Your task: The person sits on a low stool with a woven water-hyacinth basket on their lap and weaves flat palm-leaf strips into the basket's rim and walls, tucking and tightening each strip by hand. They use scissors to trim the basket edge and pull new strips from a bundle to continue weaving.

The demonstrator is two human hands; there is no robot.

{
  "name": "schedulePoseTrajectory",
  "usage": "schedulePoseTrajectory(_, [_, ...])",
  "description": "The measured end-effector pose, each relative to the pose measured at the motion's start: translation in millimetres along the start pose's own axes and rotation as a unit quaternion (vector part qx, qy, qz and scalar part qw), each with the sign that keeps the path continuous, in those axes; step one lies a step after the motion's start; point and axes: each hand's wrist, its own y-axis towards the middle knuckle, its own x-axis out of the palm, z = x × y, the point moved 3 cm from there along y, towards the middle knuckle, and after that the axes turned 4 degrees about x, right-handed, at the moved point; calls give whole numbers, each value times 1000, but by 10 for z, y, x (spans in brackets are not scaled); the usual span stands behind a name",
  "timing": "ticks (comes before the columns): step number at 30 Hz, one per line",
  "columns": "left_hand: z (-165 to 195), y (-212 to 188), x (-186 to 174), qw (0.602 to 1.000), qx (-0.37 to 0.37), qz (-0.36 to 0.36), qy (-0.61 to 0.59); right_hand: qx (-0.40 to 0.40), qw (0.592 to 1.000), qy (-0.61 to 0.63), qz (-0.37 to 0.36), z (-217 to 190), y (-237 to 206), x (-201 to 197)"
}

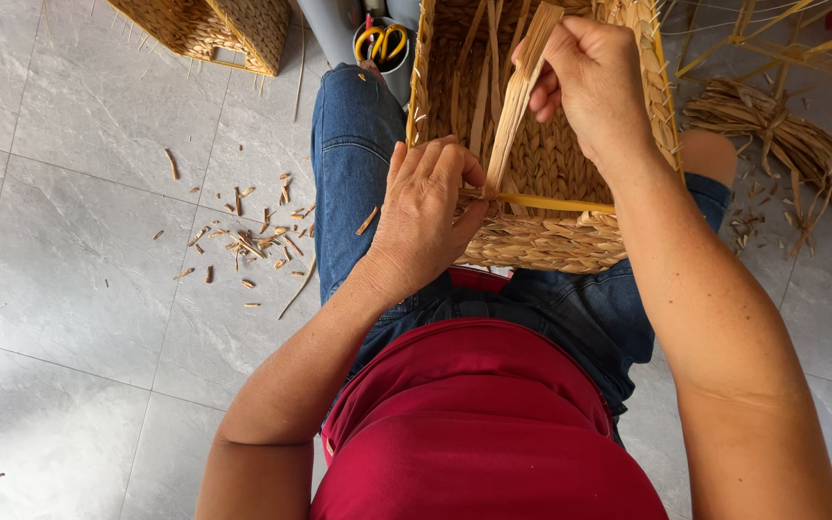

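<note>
A woven straw basket rests on my lap, its opening facing me. My left hand grips the basket's near rim, thumb pressing at the base of a flat straw strip. My right hand is higher up, inside the basket's mouth, pinching the upper end of that same strip between fingers and thumb. A thin yellow frame wire runs along the rim under the strip. Several loose strip ends stand up inside the basket.
Straw offcuts litter the grey tile floor at left. Another woven basket lies at top left. A cup holding yellow-handled scissors stands beyond my knees. A bundle of dried straw and a bare wire frame are at right.
</note>
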Motion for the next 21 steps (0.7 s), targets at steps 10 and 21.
schedulePoseTrajectory(10, [-70, 56, -192, 992, 32, -36, -118, 233, 968, -4, -93, 132, -14, 118])
schedulePoseTrajectory(21, [-79, 99, 59, 1000, -17, 11, 1, -224, 898, -374, 62, -567, -1308, 385])
